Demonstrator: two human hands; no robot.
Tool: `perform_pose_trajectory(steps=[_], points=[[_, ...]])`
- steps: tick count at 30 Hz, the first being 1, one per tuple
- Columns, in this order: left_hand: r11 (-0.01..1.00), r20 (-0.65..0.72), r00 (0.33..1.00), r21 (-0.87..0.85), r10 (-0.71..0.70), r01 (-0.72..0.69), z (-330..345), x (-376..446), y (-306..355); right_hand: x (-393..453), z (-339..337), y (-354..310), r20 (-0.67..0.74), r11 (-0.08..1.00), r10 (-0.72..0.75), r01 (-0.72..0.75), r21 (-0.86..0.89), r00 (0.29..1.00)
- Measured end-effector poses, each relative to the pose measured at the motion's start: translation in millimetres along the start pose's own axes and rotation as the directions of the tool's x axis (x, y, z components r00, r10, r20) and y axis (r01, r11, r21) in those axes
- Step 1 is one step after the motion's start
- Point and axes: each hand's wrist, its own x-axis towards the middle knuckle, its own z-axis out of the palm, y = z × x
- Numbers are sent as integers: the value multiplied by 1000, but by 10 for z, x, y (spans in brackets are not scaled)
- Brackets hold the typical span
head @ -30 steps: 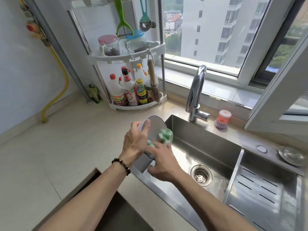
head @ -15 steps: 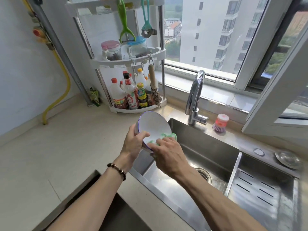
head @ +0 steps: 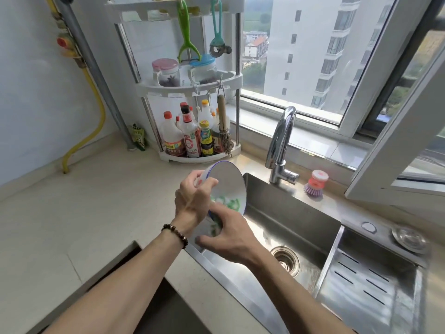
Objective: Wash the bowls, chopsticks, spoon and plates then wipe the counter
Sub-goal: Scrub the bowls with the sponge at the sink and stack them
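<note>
I see a glossy glazed bowl, brushed stainless-steel sink, polished chrome faucet, matt stone counter.

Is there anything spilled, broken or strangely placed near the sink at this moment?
Nothing stands out. The left hand holds the white blue-rimmed bowl tilted over the steel sink, the right hand scrubbing it.

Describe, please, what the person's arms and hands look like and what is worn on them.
Both forearms are bare, with no sleeves in view and no gloves on either hand. The left hand has a bracelet of dark brown round beads around its wrist. The right hand and its wrist carry nothing: no watch, band or ring shows. No markings are visible on either arm.
</note>
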Motion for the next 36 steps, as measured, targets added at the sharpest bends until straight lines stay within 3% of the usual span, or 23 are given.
perform_pose_trajectory(steps=[2,4,5,6,7,9,10,11,13,15,16,18,20,21,22,23,25,26,28,30,33,36], points=[[1000,96,995,-6,-9,9,-98,81,-20,-17,-56,168,44,958,-132,139,-249,990],[1000,179,984,10,2,-4,-173,111,-26,5,-133,408,117,690,-187,216,-691,975],[1000,183,983,20,18,-22,-168,93,-21,13,-170,470,113,628,-172,197,-752,979],[999,161,987,36,32,-38,-145,65,-19,22,-159,456,104,646,-127,162,-746,986],[997,115,992,54,41,-48,-111,39,-7,27,-108,380,96,731,-85,127,-670,992],[997,11,999,73,32,-32,-50,-2,16,11,-18,154,90,973,21,0,-229,996],[997,-14,1000,75,14,-13,-48,3,1,1,12,83,75,996,8,-2,-88,997],[997,5,1000,73,-3,3,-57,12,-16,-31,11,81,71,995,-41,47,-86,997],[998,141,990,56,-31,23,-115,55,-54,-75,-42,278,133,927,-120,159,-340,984],[999,289,957,37,-29,19,-190,101,-68,-86,-116,551,101,678,-203,214,-704,974],[999,324,946,35,-18,7,-198,98,-63,-108,-124,592,64,642,-203,182,-745,977],[999,304,953,41,19,-33,-169,104,-20,-118,-24,458,14,745,-159,129,-655,987],[996,204,978,75,31,-47,-135,90,3,-136,88,228,45,956,-40,52,-288,998],[995,187,982,89,23,-40,-141,93,2,-144,114,186,52,986,-29,37,-160,998],[996,217,976,91,5,-26,-155,118,-1,-160,101,193,55,981,-55,64,-184,997],[996,289,957,90,-24,-2,-189,141,-8,-180,64,251,56,943,-108,120,-309,993],[991,451,887,121,-100,50,-269,153,14,-185,-19,475,94,720,-219,226,-656,971],[988,501,856,134,-131,73,-288,152,30,-186,-52,559,106,628,-222,225,-745,969],[982,503,844,125,-185,141,-264,158,62,-165,-87,621,47,549,-289,206,-810,956],[970,485,847,5,-216,244,-214,120,45,-95,-103,561,-45,521,-390,180,-834,920],[904,360,927,-353,-107,241,-88,22,-120,44,-51,319,-230,625,-377,64,-778,897],[857,149,987,-498,-62,129,62,-101,-154,115,74,32,-327,830,-233,12,-558,916]])
